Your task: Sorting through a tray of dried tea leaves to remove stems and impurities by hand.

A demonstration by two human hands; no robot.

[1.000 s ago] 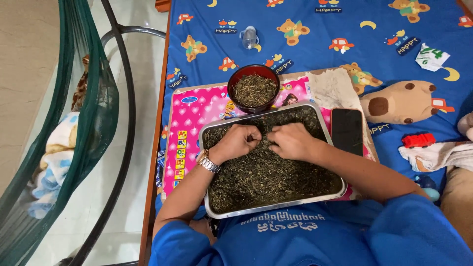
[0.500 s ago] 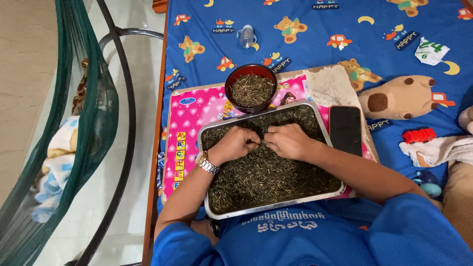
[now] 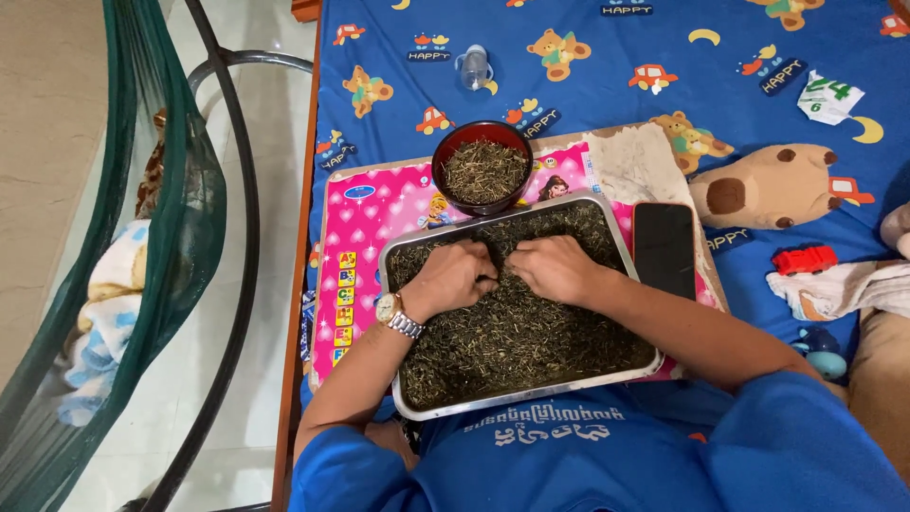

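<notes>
A rectangular metal tray full of dark dried herb stems rests on my lap over a pink toy board. My left hand, with a wristwatch, and my right hand lie close together on the herbs in the tray's far half. The fingers of both are curled down into the stems, pinching at them where the hands meet. Just beyond the tray stands a dark red bowl holding more of the same dried herbs.
A black phone lies right of the tray beside a cloth. On the blue patterned sheet are a brown plush toy, a small red toy car and a small bottle. A green mesh hammock on a metal frame stands left.
My hands stay in the same spot on the herbs; the fingers have shifted slightly, with the two hands a little farther apart at the fingertips.
</notes>
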